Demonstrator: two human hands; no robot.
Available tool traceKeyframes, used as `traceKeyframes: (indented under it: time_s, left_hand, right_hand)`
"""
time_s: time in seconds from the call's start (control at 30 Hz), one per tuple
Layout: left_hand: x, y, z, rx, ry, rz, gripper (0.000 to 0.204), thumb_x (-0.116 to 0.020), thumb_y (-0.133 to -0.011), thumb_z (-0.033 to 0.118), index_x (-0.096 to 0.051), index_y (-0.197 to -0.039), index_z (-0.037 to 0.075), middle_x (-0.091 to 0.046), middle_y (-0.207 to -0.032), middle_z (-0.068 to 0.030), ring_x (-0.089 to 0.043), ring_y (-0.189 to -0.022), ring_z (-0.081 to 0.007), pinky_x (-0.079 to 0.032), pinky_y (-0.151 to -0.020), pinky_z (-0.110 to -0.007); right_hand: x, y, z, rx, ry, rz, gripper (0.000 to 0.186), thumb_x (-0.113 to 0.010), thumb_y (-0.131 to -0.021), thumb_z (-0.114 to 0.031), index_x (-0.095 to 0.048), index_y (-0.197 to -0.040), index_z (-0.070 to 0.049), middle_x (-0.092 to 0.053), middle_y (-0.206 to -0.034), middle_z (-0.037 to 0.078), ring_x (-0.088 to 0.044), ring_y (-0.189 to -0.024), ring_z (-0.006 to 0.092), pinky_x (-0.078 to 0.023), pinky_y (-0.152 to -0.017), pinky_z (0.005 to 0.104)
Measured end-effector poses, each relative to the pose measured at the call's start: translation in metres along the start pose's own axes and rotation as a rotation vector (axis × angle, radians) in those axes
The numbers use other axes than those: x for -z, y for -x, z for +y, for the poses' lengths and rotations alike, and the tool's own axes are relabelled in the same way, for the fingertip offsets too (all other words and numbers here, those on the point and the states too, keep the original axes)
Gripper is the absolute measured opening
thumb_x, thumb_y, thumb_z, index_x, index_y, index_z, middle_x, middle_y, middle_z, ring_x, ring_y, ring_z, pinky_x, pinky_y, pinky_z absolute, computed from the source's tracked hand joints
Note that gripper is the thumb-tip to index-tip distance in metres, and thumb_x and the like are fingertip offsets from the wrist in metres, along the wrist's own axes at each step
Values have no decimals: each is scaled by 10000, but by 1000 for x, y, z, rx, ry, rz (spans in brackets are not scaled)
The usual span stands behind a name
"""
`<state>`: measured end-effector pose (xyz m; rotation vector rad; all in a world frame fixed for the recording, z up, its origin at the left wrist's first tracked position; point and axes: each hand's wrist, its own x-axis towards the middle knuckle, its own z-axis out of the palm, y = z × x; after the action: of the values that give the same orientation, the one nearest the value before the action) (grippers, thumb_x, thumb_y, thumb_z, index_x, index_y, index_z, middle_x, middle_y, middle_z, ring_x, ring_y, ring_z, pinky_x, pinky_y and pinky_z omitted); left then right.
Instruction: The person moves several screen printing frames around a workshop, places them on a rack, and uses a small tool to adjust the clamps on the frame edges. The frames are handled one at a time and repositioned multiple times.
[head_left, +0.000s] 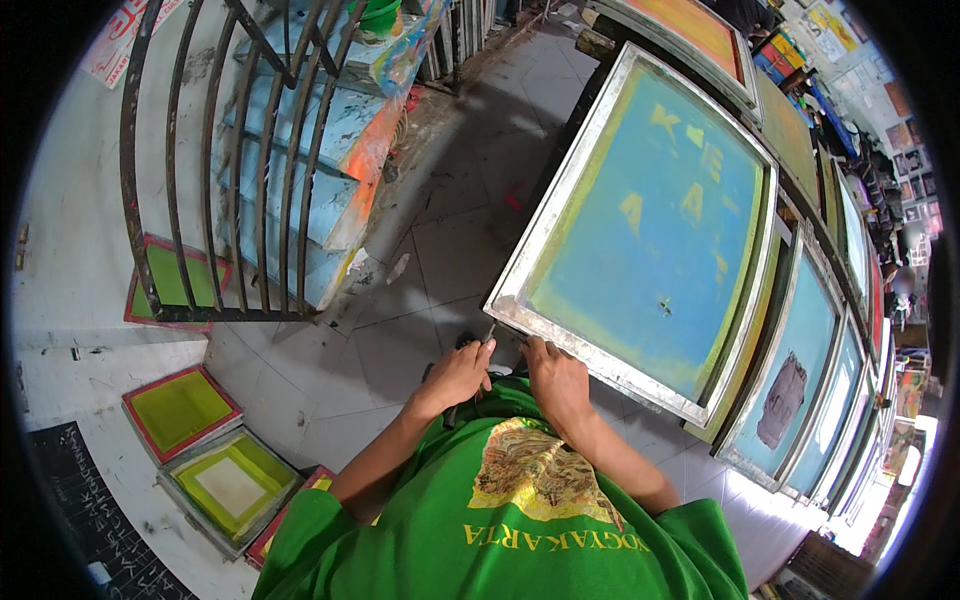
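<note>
A large silver-rimmed screen frame [640, 230] with blue-and-yellow mesh rests tilted on a stack at the centre right. Just below its near left corner, my left hand [458, 372] is closed around a thin metal object [489, 333], perhaps a tool, with a dark piece hanging below; I cannot make out more. My right hand [556, 380] is beside it, fingers curled at the frame's near edge; what they hold is hidden.
More screen frames [785, 370] are stacked to the right. A curved metal railing [170, 180] borders blue-painted steps [260, 270] at left. Small coloured screens [175, 410] lean low on the left. The tiled floor [450, 250] runs between steps and stack.
</note>
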<state>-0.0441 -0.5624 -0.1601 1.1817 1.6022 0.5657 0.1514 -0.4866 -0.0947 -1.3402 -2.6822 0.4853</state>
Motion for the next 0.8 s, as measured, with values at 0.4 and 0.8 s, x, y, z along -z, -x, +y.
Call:
traceKeyframes:
  time_s: [0.4,0.8]
  left_hand:
    - [2,3,8,94,-136,47,468,-391,-1151,384,-633,-1044,-1,-758,-914,-193,-733,-899,-408,-532,-825,-560]
    - [-36,-13,-78,-560,-446,351,396,-574,-1058,167,-607,-1405,-23,-655,-1123,-213,-687,-924,-327,-524,-781,-405]
  right_hand:
    - [13,-11,-8,103,62,-26,249,-649,-1001,-174,-576,-1204,-51,-711,-950,157,-754,-795,348,-608,-610,438]
    - [35,-28,-4,264,24,-14,314,-656,-884,-71,-669,-1197,-87,-717,-971,149,-754,-836,330,-610,-644,431]
